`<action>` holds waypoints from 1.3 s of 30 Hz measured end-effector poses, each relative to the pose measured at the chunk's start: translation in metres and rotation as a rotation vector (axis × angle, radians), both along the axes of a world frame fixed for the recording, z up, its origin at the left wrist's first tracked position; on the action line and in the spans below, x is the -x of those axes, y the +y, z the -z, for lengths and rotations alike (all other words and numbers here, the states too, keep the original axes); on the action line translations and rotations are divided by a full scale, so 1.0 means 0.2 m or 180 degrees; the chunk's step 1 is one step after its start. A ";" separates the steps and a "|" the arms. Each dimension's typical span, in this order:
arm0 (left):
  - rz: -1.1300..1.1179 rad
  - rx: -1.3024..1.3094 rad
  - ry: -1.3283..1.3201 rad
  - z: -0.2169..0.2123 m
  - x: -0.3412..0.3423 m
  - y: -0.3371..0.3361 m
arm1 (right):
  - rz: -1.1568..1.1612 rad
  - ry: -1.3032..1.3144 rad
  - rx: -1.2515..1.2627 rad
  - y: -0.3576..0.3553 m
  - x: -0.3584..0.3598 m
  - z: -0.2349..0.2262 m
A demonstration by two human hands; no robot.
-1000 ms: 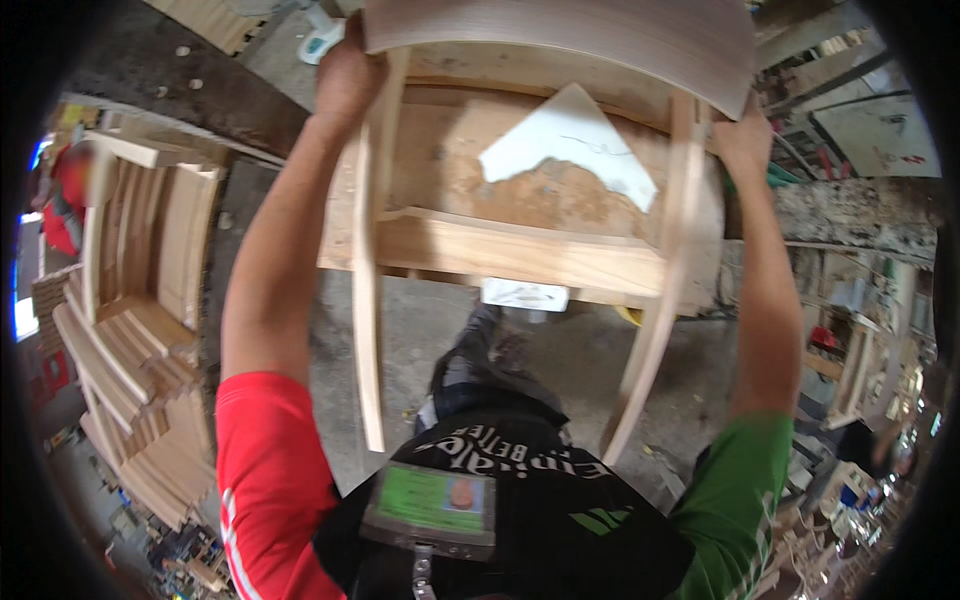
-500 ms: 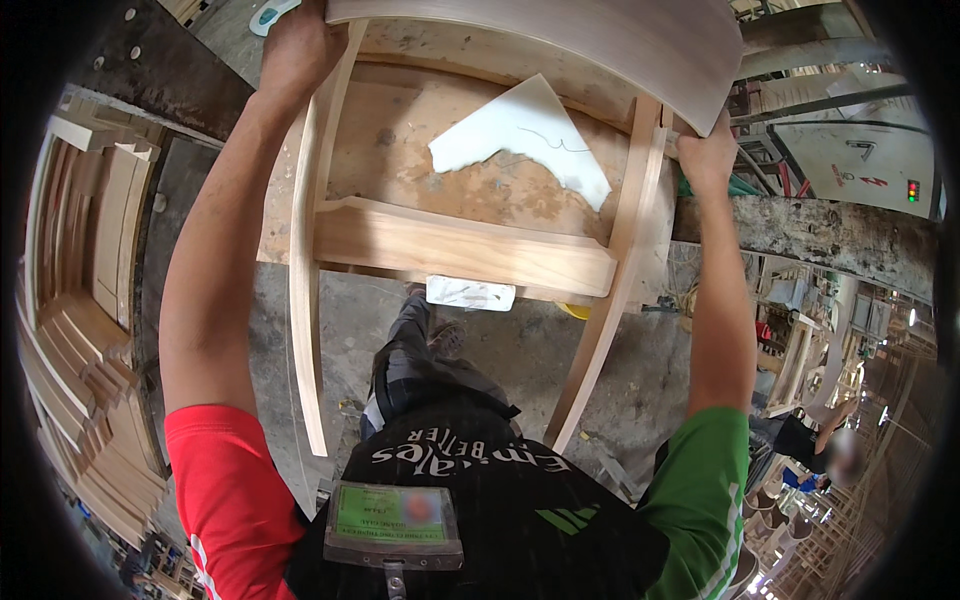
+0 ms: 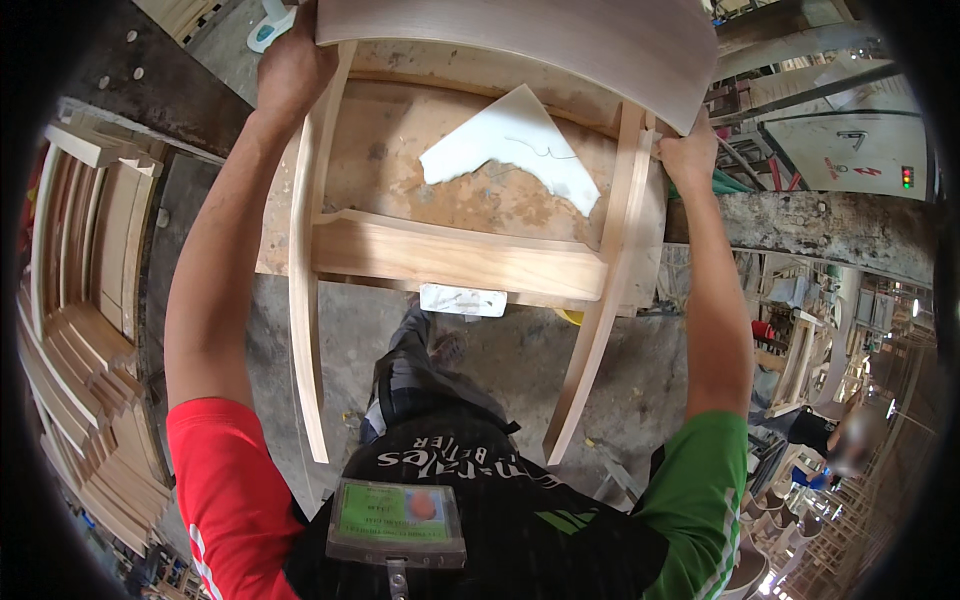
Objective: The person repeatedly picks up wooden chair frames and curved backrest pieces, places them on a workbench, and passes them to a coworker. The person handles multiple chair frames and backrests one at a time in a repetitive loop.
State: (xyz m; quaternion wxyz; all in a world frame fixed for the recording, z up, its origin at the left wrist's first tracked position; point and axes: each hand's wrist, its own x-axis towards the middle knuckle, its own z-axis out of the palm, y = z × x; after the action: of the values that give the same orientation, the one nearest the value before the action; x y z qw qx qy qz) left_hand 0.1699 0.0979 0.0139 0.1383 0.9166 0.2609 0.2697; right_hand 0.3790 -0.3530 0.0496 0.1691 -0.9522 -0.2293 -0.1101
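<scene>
A wooden chair frame lies before me, with a smooth curved back panel point(image 3: 540, 45) at its far end. Its two long legs, the left leg point(image 3: 303, 270) and the right leg point(image 3: 590, 345), reach toward my body, joined by a pale cross rail point(image 3: 455, 252). My left hand point(image 3: 298, 72) is closed around the panel's left end where the leg meets it. At the other end my right hand point(image 3: 691, 160) grips below the panel's right corner; the panel hides some of its fingers. A worn wooden board point(image 3: 385, 125) lies under the frame.
An irregular white sheet point(image 3: 510, 150) with a drawn line lies on the board. A white block point(image 3: 463, 300) sits at the near edge. Stacked curved wooden parts point(image 3: 100, 340) stand at left. Dark beams flank both sides, with a control box point(image 3: 845, 155) at right. Another person point(image 3: 815, 430) is far right.
The view has shifted slightly, so chair and board appear a little further left and lower. Both hands keep their hold on the chair frame.
</scene>
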 end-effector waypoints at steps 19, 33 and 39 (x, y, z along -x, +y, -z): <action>-0.0064 0.0281 0.0494 -0.11 0.04 -0.07 | 0.0086 -0.0984 -0.1133 0.41 0.02 -0.26; -0.0745 0.2145 0.0704 0.29 1.78 -0.62 | 0.0513 0.2055 -0.1893 -0.85 1.66 0.49; -0.1666 0.5593 0.1082 0.31 2.43 -1.18 | 0.1668 0.3323 -0.2358 -1.09 2.40 0.68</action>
State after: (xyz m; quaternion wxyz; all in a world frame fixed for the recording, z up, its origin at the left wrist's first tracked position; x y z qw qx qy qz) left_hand -0.3168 -0.1376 -0.0488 0.6770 0.4224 0.5864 -0.1396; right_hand -0.1012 -0.5706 -0.0858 0.5392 -0.7841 0.1725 0.2543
